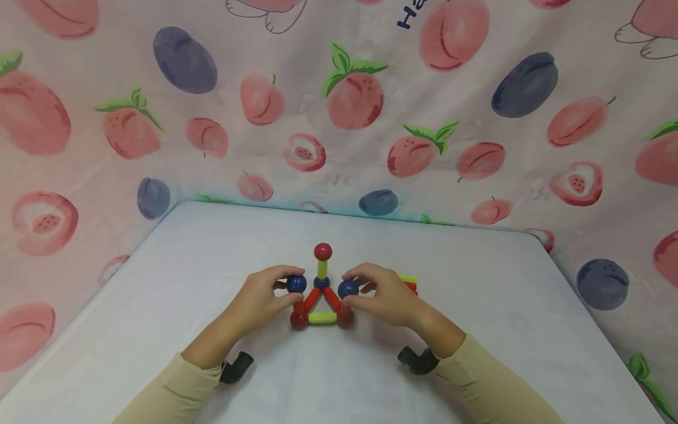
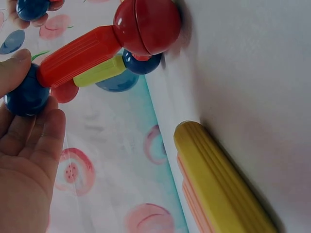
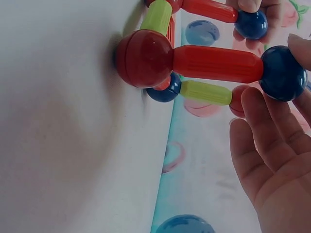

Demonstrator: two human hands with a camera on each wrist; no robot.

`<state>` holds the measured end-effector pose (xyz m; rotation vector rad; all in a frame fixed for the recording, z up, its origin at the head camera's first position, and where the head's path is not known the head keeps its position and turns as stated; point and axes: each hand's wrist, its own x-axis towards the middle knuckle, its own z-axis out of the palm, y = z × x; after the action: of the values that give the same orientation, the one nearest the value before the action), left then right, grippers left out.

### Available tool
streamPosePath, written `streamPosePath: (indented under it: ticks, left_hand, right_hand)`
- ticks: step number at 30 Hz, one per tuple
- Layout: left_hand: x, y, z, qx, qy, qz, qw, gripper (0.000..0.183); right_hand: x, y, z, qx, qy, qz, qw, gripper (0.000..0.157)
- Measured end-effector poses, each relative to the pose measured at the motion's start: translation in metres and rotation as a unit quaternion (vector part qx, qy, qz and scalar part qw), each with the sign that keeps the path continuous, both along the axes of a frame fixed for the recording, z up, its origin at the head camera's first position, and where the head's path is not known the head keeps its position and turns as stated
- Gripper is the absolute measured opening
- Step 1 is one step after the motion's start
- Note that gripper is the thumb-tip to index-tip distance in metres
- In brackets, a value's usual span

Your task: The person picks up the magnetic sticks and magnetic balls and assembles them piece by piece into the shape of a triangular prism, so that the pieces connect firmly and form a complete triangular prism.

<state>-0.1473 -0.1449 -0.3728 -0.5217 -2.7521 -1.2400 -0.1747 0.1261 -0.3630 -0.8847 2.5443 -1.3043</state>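
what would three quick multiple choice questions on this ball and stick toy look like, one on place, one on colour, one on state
1. Where is the yellow stick at the toy's base?
A. lying between two red balls
B. standing on the top ball
C. in the left hand

2. What colour is the top ball?
A. blue
B. red
C. yellow

3. What is the right hand doing?
A. lying flat on the table
B. pinching a blue ball
C. holding a loose stick

Answers: 1 A, the head view shows it flat between the two lower red balls. 2 B, it is red. 3 B, its fingertips close on the blue ball, as the left hand does on its own.
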Motion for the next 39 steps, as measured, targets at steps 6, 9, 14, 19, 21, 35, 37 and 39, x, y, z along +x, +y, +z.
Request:
streamPosePath:
  ticks: [6, 9, 14, 19, 21, 35, 37, 39]
  left_hand:
    - [0.006, 0.000, 0.000, 0.010, -0.012, -0.007, 0.9999, 0.043]
    - [0.007, 0.001, 0.000, 0.001, 0.001, -0.014, 0.9999, 0.043]
    - [-0.002, 0.004, -0.001, -0.010, 0.050, -0.021, 0.9985, 0.046]
    - [-0.014, 0.005, -0.005, 0.004, 0.077, -0.008, 0.9970, 0.047]
    - [-0.017, 0.004, -0.008, 0.011, 0.081, -0.003, 0.9966, 0.048]
    - [-0.009, 0.004, -0.005, 0.029, 0.038, -0.038, 0.9981, 0.047]
    - [-0.009, 0.005, -0.004, 0.030, 0.027, -0.045, 0.9982, 0.047]
    - [-0.009, 0.005, -0.003, 0.030, 0.020, -0.044, 0.9984, 0.047]
  right_hand:
    - [0.000, 0.000, 0.001, 0.001, -0.009, -0.004, 1.000, 0.037]
    - [0.000, -0.001, 0.001, 0.001, -0.015, -0.006, 1.000, 0.036]
    - [0.001, -0.001, 0.000, -0.002, -0.017, -0.016, 1.000, 0.037]
    - [0.002, -0.003, -0.002, -0.011, -0.012, -0.020, 1.000, 0.037]
    - [0.003, -0.004, -0.002, -0.014, -0.012, -0.023, 1.000, 0.038]
    - [0.004, -0.005, -0.002, -0.012, -0.012, -0.033, 0.999, 0.040]
    - [0.005, -0.004, -0.003, -0.014, -0.011, -0.031, 0.999, 0.040]
    - [0.005, -0.004, -0.003, -0.014, -0.010, -0.030, 0.999, 0.040]
